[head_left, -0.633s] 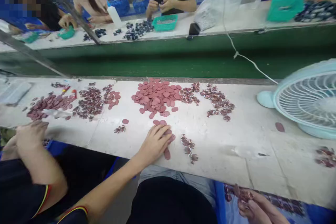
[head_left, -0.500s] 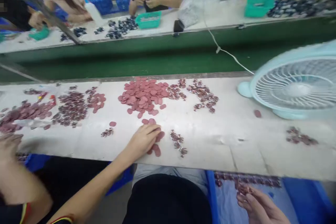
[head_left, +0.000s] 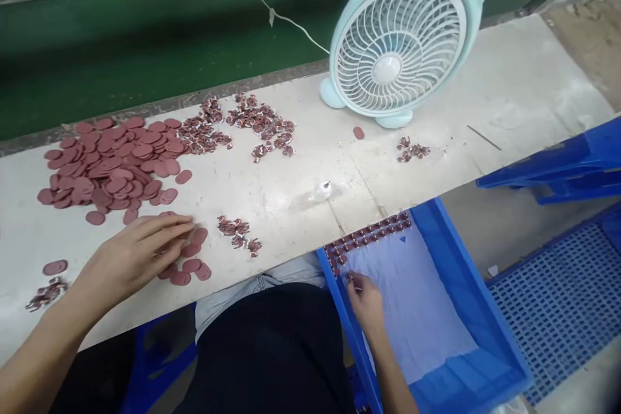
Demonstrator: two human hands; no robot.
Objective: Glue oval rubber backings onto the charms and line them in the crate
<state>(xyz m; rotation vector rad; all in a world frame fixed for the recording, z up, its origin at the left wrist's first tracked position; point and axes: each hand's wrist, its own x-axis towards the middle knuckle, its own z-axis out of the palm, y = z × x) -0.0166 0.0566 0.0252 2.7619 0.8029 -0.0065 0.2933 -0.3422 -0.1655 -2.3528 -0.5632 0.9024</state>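
Observation:
My left hand reaches over the white table with its fingers stretched out, over a few loose reddish-brown oval discs. Whether a fingertip presses on a disc is hidden. Low at the right, my right hand is inside a blue crate, fingertips pinched on a small brown figure-like piece. Beside it, similar brown pieces stand in rows along the crate's far edge, on a pale lining sheet. A small cluster of brown pieces lies to the right of my left hand.
A big heap of oval discs sits at the left, with piles of small brown pieces beside it. A light-blue fan stands at the table's back, its white cord running behind. Another blue perforated crate is at far right.
The view has swung right and down. My right hand has gone from in front of the crate to its far left corner, with the piece still in its fingers. My left hand stays over the discs.

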